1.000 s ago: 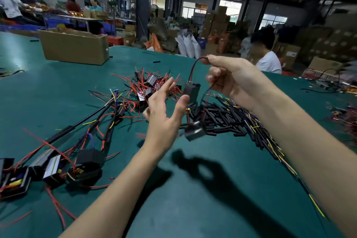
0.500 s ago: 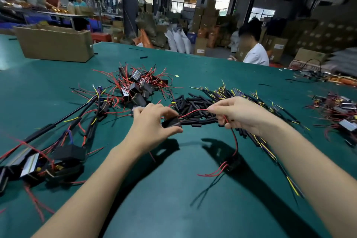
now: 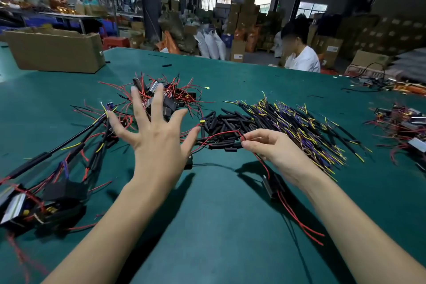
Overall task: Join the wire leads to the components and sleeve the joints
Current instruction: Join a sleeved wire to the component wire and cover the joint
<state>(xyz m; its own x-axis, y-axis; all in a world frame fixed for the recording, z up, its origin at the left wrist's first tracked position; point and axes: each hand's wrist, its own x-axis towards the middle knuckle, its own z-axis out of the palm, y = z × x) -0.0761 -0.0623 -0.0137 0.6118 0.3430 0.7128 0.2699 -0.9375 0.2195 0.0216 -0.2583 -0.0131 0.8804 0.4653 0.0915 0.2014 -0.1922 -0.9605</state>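
My right hand pinches a red wire lead over the near edge of the pile of black sleeves; the lead runs down under my wrist to a black component lying on the green table. My left hand hovers with fingers spread wide, holding nothing, in front of a heap of components with red leads
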